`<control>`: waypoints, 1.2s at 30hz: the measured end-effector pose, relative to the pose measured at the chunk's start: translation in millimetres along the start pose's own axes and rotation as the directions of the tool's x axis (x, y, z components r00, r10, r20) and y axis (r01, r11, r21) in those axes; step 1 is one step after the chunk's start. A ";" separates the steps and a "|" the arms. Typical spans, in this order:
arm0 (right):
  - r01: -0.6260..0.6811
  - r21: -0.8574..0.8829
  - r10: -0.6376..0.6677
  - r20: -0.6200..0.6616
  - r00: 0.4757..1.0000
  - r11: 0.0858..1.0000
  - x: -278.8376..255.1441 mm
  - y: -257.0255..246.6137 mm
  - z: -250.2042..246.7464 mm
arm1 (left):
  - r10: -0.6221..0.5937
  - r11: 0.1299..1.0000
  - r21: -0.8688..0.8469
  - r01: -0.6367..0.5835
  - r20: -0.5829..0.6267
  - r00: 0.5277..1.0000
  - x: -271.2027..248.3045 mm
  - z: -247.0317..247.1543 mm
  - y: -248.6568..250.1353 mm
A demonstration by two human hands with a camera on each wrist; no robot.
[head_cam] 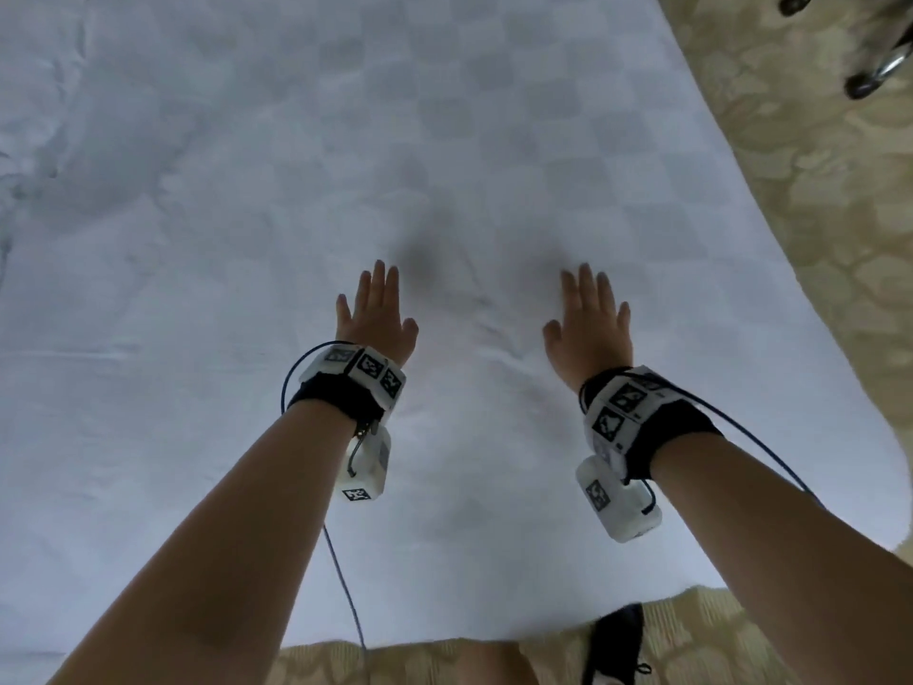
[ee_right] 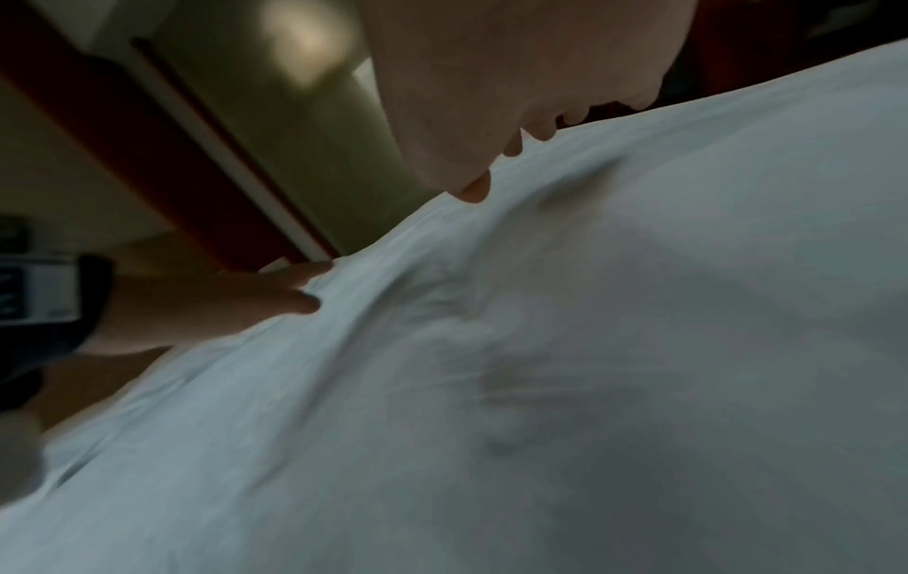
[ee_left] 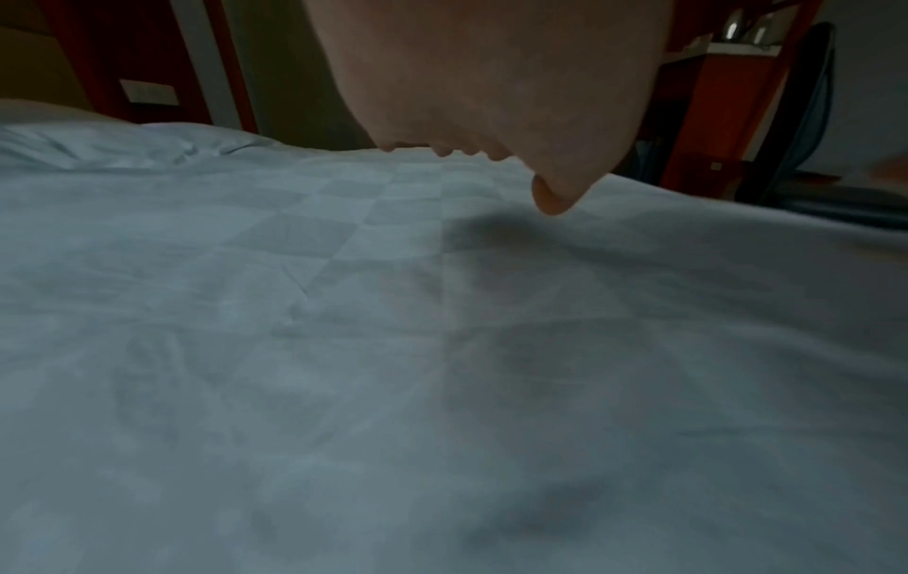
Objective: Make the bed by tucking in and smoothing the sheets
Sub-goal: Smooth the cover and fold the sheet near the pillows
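Two bare hands lie palm-down on a white checker-weave bed sheet (head_cam: 444, 140) that fills most of the head view, from the upper left down to the lower centre. Left hand (head_cam: 375, 313) sits centre frame, fingers straight and close together, thumb angled out toward the right hand (head_cam: 588, 318), which lies just right of centre, fingers also straight, slightly fanned, thumb out. Hands are apart, with small creases (head_cam: 494, 333) in the sheet between them. More wrinkles at the far left edge of frame. Each wrist wears a black strap with white marker-tagged camera boxes and a dark cable. Patterned beige carpet (head_cam: 815, 215) runs down the right side and along the bottom edge; a dark caster and chrome leg (head_cam: 869, 76) show in the upper right corner. Left wrist view: palm over the sheet, fingertips small and far, contact hard to tell. Right wrist view is blurred, with the left hand resting on the sheet at mid-left.
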State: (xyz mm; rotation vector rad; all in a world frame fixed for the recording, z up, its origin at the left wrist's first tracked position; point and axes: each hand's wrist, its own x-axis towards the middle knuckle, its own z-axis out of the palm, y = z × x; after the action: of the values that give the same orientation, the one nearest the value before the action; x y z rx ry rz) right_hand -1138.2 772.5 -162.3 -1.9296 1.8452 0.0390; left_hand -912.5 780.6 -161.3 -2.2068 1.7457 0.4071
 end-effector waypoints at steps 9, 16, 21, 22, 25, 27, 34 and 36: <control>0.281 -0.165 -0.272 0.071 0.960 0.946 98.5 -148.9 59.9 | -0.141 0.976 -0.143 0.165 0.164 0.976 78.7 66.9 -77.5; 0.388 -0.302 -0.349 0.176 0.920 0.871 126.0 -145.0 94.8 | -0.206 0.955 -0.178 0.237 0.176 0.963 86.0 83.9 -94.9; 0.204 -0.370 -0.185 0.088 0.979 0.906 139.0 -78.1 66.2 | -0.238 0.938 -0.214 0.272 0.170 0.956 88.6 82.4 -92.4; 0.148 -0.385 -0.131 0.070 0.989 0.911 140.9 -58.8 56.9 | -0.254 0.928 -0.234 0.289 0.170 0.952 88.9 79.4 -93.0; -0.020 -0.392 0.041 0.045 0.998 0.920 141.1 11.5 25.6 | -0.325 0.863 -0.353 0.362 0.161 0.932 90.2 68.1 -75.8; -0.152 -0.362 0.177 0.036 0.984 0.920 135.3 58.8 6.6 | -0.374 0.811 -0.434 0.393 0.134 0.918 93.1 61.5 -54.3; -0.566 -0.087 0.572 0.055 0.819 0.820 72.0 207.0 -7.2 | -0.241 0.848 -0.476 0.233 0.045 0.970 111.3 40.6 46.8; -0.664 -0.006 0.662 0.093 0.744 0.747 49.6 233.7 -0.4 | -0.142 0.885 -0.442 0.146 0.041 0.989 108.6 37.2 78.9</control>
State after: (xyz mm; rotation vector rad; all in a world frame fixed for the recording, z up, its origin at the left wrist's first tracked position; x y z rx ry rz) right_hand -1355.7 728.7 -250.7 -1.1248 2.3567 0.3220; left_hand -966.6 681.6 -243.0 -2.6171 1.5883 0.8505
